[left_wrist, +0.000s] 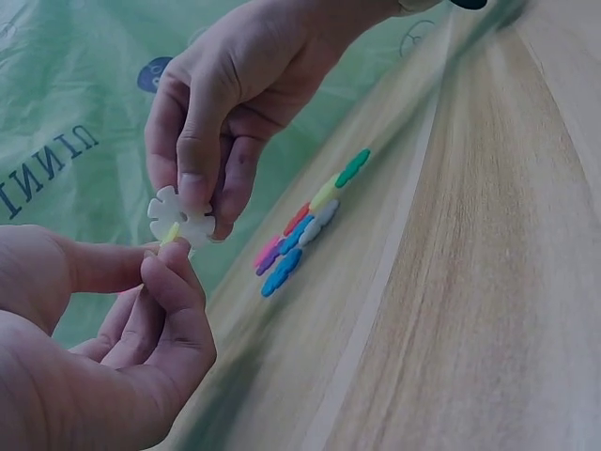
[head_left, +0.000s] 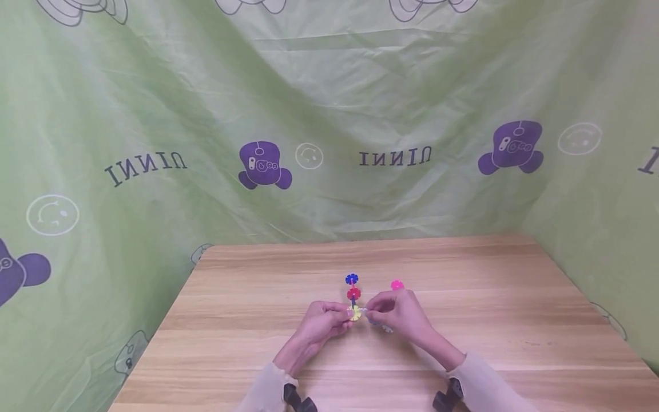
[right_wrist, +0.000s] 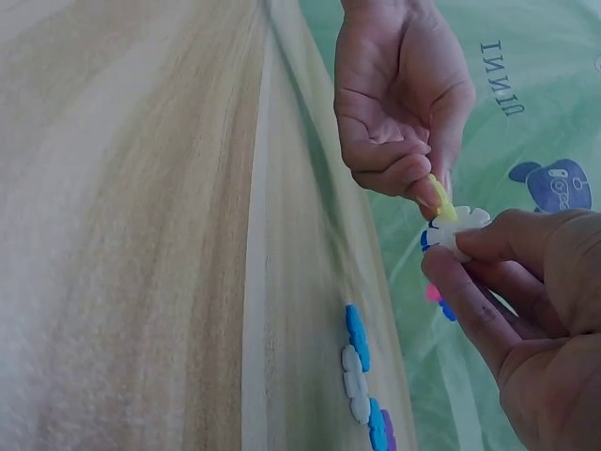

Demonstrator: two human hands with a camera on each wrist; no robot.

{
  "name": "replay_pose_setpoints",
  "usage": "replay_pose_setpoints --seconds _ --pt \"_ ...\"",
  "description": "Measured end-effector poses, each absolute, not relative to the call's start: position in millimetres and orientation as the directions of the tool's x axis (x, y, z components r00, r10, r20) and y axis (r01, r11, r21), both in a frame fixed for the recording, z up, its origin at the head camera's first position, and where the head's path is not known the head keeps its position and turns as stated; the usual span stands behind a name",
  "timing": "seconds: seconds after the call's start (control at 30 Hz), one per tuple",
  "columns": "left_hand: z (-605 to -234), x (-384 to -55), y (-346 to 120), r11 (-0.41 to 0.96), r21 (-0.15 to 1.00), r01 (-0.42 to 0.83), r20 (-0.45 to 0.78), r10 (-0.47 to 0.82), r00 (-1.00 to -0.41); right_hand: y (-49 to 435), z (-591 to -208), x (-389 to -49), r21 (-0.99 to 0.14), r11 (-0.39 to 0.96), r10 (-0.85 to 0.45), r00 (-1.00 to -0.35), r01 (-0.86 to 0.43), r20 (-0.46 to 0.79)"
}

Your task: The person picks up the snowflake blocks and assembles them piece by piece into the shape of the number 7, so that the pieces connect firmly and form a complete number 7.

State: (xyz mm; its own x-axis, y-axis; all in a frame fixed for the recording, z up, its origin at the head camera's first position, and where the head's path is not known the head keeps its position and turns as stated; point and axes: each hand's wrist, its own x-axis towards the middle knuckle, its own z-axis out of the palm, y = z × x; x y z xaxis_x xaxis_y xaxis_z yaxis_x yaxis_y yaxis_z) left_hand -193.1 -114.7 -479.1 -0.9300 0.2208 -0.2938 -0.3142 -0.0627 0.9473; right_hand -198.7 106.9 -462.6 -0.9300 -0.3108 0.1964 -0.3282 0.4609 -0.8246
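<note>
Pinched closed above the wood-grained table (head_left: 231, 343), the left hand (head_left: 320, 321) holds a yellow disc (head_left: 356, 313) and the right hand (head_left: 404, 317) a white disc (right_wrist: 458, 225) just to its right, apparently gripped on outer sides so facing slots stay free, both thin, plastic-looking and petal-notched.

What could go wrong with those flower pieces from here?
The yellow piece, pinched by the left hand, might slip if the right hand pushes the white piece against it. The red piece, seemingly linked to the yellow one, might twist loose. The pink piece on the table, just beyond the right hand, could get knocked.
</note>
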Motion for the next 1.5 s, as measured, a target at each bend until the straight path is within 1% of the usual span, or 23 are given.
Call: replay_pose_setpoints --seconds 0.2,0.33,0.47,0.7,0.9,1.03,1.27,1.5 --pt "-480 -193 -115 -0.069 0.948 -0.312 -0.292 0.212 -0.933 108 -464 -201 -0.818 0.46 -0.335 -0.921 -0.345 0.199" --pt "-482 -193 -116 -0.083 0.944 -0.318 -0.295 0.213 -0.931 114 -464 -206 -0.787 0.487 -0.375 -0.904 -0.379 0.204" --pt "-482 -193 -118 -0.091 0.943 -0.321 -0.297 0.21 -0.932 122 -462 -210 -0.755 0.534 -0.385 -0.904 -0.381 0.184" --pt "-478 -194 -126 -0.082 0.941 -0.328 -0.306 0.204 -0.93 144 -460 -220 -0.766 0.563 -0.343 -0.931 -0.309 0.123" --pt "-478 -193 -132 -0.096 0.94 -0.328 -0.302 0.216 -0.929 155 -464 -232 -0.766 0.584 -0.302 -0.948 -0.267 0.1" --pt "-478 -193 -133 -0.105 0.939 -0.328 -0.3 0.218 -0.928 161 -467 -244 -0.747 0.615 -0.29 -0.953 -0.254 0.085" --pt "-481 -194 -134 -0.118 0.934 -0.338 -0.308 0.218 -0.926 173 -472 -254 -0.673 0.715 -0.257 -0.966 -0.191 0.001" --pt "-481 -194 -135 -0.135 0.927 -0.35 -0.316 0.219 -0.923 171 -472 -267 -0.669 0.725 -0.24 -0.97 -0.161 -0.026"
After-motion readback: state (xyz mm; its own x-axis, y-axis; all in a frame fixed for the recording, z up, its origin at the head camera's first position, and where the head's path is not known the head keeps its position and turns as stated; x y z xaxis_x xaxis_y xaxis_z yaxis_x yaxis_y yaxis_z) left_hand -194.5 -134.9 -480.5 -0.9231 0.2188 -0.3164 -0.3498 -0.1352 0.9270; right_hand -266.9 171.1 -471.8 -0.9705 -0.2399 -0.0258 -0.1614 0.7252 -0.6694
